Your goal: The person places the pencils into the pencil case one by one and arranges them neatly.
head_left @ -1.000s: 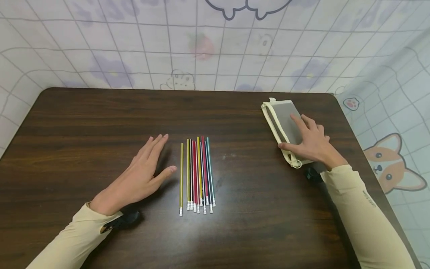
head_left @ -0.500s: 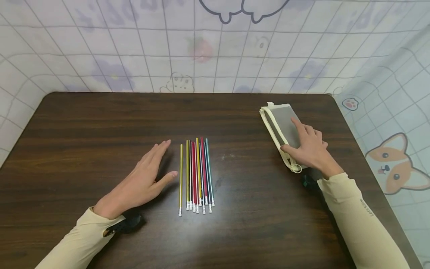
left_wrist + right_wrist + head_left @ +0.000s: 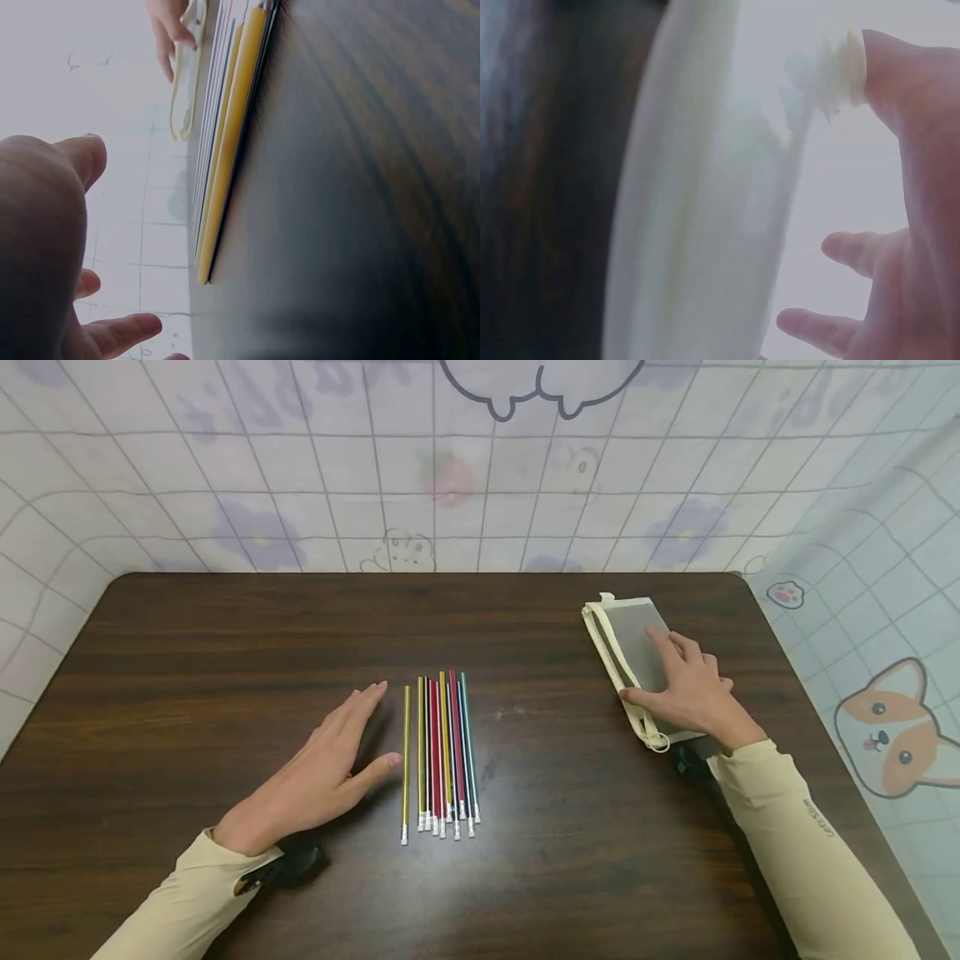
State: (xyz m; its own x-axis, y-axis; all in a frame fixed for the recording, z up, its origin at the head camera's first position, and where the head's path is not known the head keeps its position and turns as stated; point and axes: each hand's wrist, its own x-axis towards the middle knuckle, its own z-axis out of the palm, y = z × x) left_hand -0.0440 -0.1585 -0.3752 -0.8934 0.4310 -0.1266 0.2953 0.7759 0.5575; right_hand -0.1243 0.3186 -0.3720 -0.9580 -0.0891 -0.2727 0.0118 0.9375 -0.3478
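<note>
"Where did we have the pencils [image 3: 436, 752]?"
"Just right of our left hand [image 3: 318, 772], the nearer one, empty and straight-fingered; their long axes pointed away from us."
"Our right hand [image 3: 688, 695]?"
"Spread, unclenched, over the pouch [image 3: 636, 631]."

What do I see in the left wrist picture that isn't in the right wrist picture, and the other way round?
Only the left wrist view shows the row of slender, multicoloured pencils, yellow nearest, the left hand, and the white, grid-lined backdrop. Only the right wrist view shows the cream-trimmed, oblong, translucent pouch close up, blurred and spanning the picture top to bottom. Both show that pouch, the right hand and the dark brown, wood-grain tabletop.
</note>
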